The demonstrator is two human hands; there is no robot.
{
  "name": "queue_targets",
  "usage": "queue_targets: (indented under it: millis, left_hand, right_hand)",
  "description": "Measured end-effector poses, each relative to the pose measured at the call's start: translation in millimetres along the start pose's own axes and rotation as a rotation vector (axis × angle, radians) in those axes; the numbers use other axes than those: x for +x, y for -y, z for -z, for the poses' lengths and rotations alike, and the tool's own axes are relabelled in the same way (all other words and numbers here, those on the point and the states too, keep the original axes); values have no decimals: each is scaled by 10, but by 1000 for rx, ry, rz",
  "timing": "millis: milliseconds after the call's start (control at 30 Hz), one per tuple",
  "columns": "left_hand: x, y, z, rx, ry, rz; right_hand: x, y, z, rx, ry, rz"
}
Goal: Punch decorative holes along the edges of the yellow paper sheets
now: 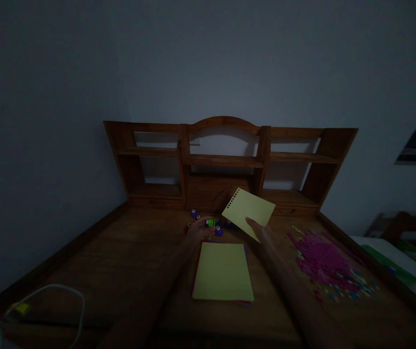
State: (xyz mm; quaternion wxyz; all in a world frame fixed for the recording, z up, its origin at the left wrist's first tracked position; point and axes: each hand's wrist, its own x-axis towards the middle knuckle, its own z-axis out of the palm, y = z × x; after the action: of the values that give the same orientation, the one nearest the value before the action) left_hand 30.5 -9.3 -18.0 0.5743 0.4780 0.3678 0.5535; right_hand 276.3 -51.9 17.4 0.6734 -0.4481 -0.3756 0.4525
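My right hand point(262, 232) pinches a loose yellow sheet point(248, 210) with a punched top edge, held tilted above the desk. My left hand point(199, 231) reaches to a cluster of small craft punches point(216, 227), purple, red and green, and its fingers close around the green one point(210, 222). Just in front of both hands lies a pad of coloured paper point(223, 271) with a yellow sheet on top. The room is dim.
The wooden desk point(120, 261) carries a shelved hutch point(226, 162) along the wall. A heap of pink paper cut-outs point(324, 264) with mixed-colour bits spreads at the right. A white cable point(66, 295) loops at the near left corner. Furniture stands beyond the right edge.
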Motion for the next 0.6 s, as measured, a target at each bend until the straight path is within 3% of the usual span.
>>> queue_targets:
  millis: [267,600]
  left_hand:
    - [-26,-88,-73,-13,-53,-5]
    - [-16,-87,-6,24,-82,-150]
  right_hand:
    - [-47,42,-10,-46,-77,-31]
    - [-69,-24,-23,-36,5,3]
